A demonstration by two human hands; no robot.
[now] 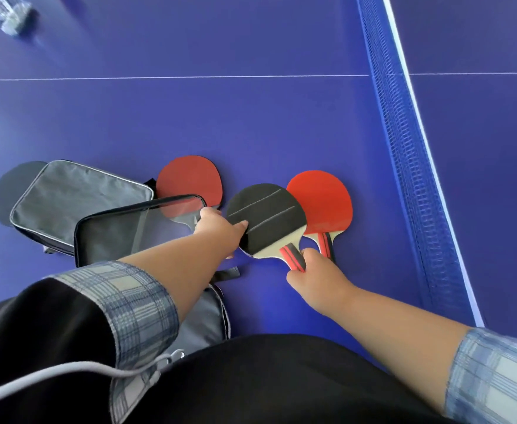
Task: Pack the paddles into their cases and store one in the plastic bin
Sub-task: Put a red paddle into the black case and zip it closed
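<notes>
Beside the blue table-tennis net [404,166], the right hand [315,280] gripped the black-faced wooden paddle [266,215] by its red-striped handle while the left hand [220,231] pinched its blade edge.

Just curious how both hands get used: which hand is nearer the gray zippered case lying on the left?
Left. The left hand rests at the black paddle, just right of the gray case; the right hand grips that paddle's handle, farther right.

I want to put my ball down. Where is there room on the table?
Bare blue table beyond the paddles, between the white line and the net. It is crowded near the cases and both hands.
</notes>
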